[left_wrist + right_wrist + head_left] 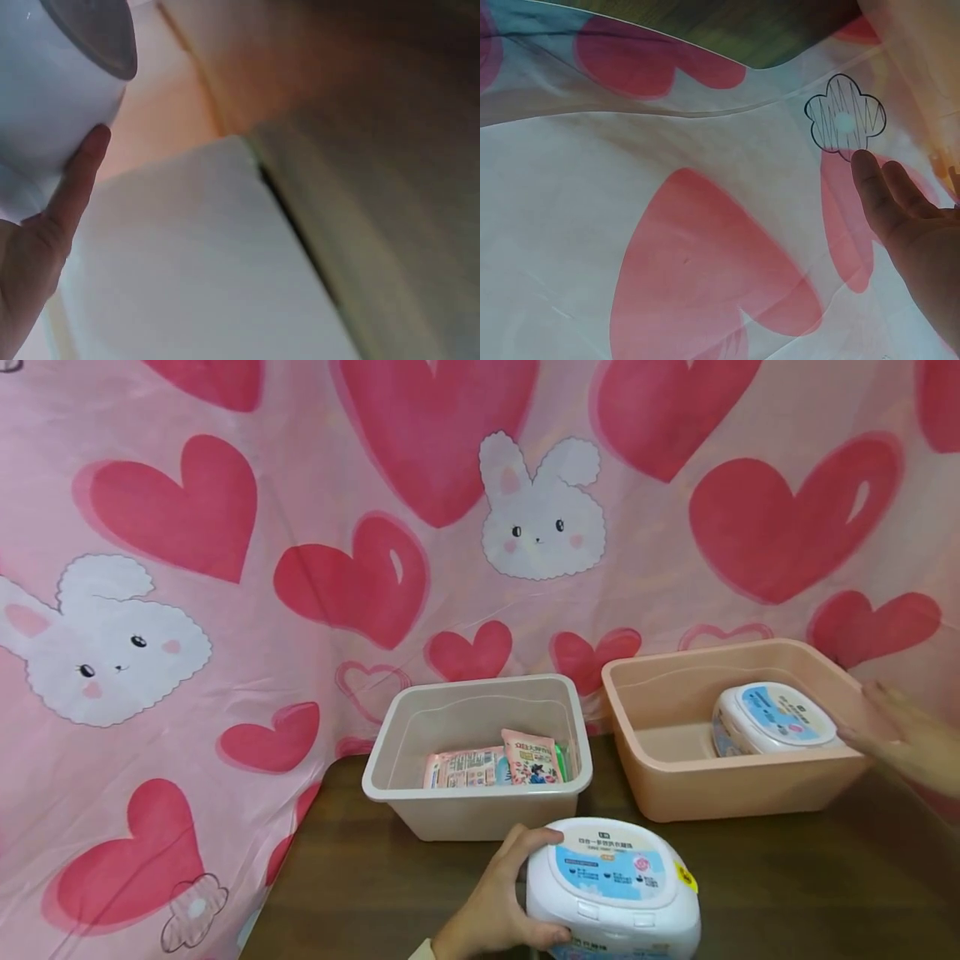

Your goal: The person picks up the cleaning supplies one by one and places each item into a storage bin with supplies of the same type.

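Note:
In the head view my left hand grips a white lidded tub with a blue label, thumb and fingers spread over its left side. The tub is held up in front of the bins; in the left wrist view its white wall lies against a finger. My right hand is at the right rim of the peach bin, fingers extended and holding nothing. Inside that bin sits a similar white tub. The right wrist view shows my right hand with straight fingers.
A beige bin stands left of the peach one, with several pink packets inside. Both bins rest on a dark wooden table. Behind the table hangs a pink cloth with hearts and rabbits.

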Demonstrator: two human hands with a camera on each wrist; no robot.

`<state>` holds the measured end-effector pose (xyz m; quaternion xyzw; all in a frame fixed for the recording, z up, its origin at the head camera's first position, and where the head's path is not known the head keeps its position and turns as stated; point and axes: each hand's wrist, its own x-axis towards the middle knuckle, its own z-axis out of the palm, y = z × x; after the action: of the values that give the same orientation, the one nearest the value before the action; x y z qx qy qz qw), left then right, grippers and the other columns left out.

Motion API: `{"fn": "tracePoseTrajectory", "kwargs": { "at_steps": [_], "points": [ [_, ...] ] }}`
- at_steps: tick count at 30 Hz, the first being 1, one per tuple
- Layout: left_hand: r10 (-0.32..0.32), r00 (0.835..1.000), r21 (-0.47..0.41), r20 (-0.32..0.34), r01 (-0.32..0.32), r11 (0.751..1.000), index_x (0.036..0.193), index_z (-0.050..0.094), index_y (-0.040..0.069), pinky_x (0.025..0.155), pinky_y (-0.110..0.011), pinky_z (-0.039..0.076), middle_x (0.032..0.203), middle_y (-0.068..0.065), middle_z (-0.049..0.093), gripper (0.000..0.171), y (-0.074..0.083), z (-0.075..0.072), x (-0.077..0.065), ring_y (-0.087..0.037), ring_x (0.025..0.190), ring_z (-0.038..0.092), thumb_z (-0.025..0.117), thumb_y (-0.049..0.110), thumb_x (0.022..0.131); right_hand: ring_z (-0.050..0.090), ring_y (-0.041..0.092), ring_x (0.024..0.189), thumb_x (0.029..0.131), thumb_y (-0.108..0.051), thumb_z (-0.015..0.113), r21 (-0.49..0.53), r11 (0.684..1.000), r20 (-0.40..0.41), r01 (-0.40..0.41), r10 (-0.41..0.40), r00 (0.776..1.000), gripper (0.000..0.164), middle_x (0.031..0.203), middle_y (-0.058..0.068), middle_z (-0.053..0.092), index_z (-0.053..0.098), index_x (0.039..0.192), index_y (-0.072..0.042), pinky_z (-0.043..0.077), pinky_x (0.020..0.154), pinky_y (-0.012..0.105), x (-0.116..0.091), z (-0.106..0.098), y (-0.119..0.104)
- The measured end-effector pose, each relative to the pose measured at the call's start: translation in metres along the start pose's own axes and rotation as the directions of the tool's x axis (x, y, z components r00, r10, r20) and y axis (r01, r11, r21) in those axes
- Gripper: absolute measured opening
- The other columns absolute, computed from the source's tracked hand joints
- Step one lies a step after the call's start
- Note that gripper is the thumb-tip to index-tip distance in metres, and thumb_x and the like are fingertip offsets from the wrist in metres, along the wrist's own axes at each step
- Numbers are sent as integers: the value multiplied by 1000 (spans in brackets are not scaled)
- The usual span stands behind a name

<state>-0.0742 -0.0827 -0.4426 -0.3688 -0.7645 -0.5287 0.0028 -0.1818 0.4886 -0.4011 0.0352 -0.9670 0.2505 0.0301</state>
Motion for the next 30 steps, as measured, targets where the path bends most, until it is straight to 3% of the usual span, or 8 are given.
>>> {"fn": "tracePoseTrajectory", "kwargs": {
  "at_steps": [7, 12, 15, 19, 23, 25, 28, 30],
  "points": [
    [150, 978, -134, -148, -170, 976, 146, 44, 15, 95, -40, 52, 134, -7, 46, 80, 26, 2, 35, -27, 119, 51, 82, 44, 82, -17, 61, 138, 100, -55, 48, 0, 1000, 12, -30, 30, 999, 103, 153, 35, -25, -19, 152, 3, -5, 101, 80, -3, -2, -6],
    [181, 963, -227, -202, -225, 948, 147, 39, 12, 85, -44, 58, 138, -11, 41, 81, 49, 1, 69, -31, 116, 57, 78, 49, 86, -15, 61, 139, 100, -55, 47, 3, 999, -5, -39, 39, 999, 101, 154, 35, -24, -18, 152, 3, -3, 101, 81, -5, -1, -7],
    [159, 956, -124, -246, -194, 973, 147, 41, 19, 82, -40, 59, 133, -6, 44, 82, 58, 1, 88, -26, 116, 56, 77, 56, 83, -13, 62, 138, 100, -55, 47, 8, 999, -4, -42, 42, 999, 101, 154, 35, -23, -17, 152, 4, -2, 101, 81, -7, -1, -9],
    [154, 946, 54, -284, -145, 988, 146, 44, 29, 82, -32, 57, 127, -3, 45, 80, 60, 5, 112, -21, 121, 47, 84, 46, 78, -9, 65, 136, 99, -57, 48, 24, 998, 7, -49, 49, 999, 103, 154, 36, -23, -17, 153, 2, -2, 98, 83, -8, 0, -13],
    [203, 919, 210, -337, -136, 968, 145, 44, 30, 80, -28, 54, 122, -5, 45, 89, 53, 16, 130, -19, 118, 45, 91, 29, 69, -9, 65, 137, 99, -57, 49, 25, 999, 12, -35, 35, 999, 103, 154, 37, -20, -18, 154, -1, -2, 97, 84, -8, 1, -18],
    [192, 912, 232, -362, -111, 966, 145, 43, 32, 82, -29, 53, 120, -6, 43, 92, 51, 22, 137, -18, 119, 44, 92, 27, 68, -11, 64, 138, 99, -56, 49, 25, 999, 12, -34, 34, 999, 103, 154, 37, -20, -18, 154, -2, -2, 96, 84, -9, 0, -20],
    [142, 915, 270, -379, -37, 962, 148, 39, 36, 85, -30, 52, 121, -5, 42, 95, 52, 30, 147, -18, 120, 44, 92, 32, 70, -13, 62, 138, 98, -58, 50, 27, 999, 13, -42, 42, 999, 104, 155, 33, -24, -20, 155, -7, -3, 95, 84, -10, 0, -21],
    [106, 924, 331, -367, 23, 943, 151, 33, 39, 85, -29, 52, 122, -6, 42, 98, 56, 33, 153, -18, 118, 45, 91, 40, 72, -14, 62, 138, 98, -58, 51, 30, 999, 6, -37, 37, 999, 104, 156, 31, -24, -21, 155, -9, -4, 95, 83, -11, -1, -21]
  ]
}}
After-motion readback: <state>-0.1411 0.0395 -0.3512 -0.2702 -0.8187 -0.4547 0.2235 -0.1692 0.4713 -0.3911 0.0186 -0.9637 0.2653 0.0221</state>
